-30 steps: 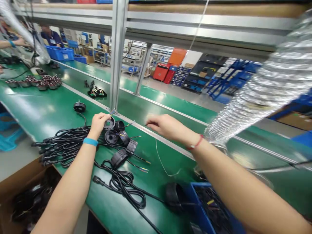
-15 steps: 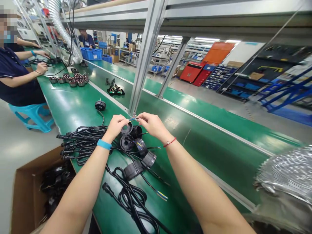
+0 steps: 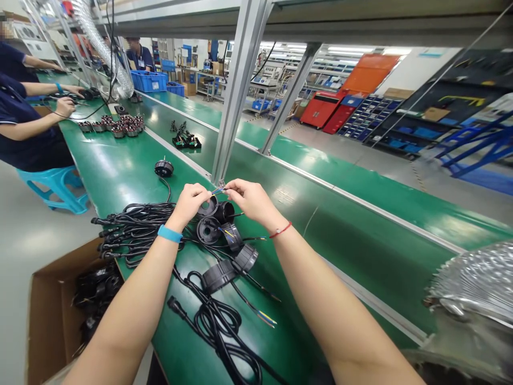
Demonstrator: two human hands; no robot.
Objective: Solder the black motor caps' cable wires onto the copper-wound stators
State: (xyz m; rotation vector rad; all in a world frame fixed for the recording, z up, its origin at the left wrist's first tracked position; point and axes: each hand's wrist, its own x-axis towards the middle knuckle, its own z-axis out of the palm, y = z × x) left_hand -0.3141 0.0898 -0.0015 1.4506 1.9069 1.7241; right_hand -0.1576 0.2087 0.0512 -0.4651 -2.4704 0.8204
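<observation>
My left hand, with a blue band at the wrist, pinches thin coloured wires. My right hand pinches the other end of these wires; its fingertips are close to the left ones. Just below my hands sit several round black plastic housings with cables through them. A larger ring-shaped black cap lies nearer to me. Stripped blue and yellow wire ends stick out from a cable on the right. Bundled black cables lie to the left of the housings.
A coiled black cable lies at the bench's near end. Farther off are a single black round part, copper-wound parts and small circuit boards. A metal post rises beyond my hands. A cardboard box stands lower left; a co-worker sits far left.
Both hands stay at the wires, with the fingertips shifted only slightly. The camera view has tilted and turned a little; the parts on the bench lie as before.
</observation>
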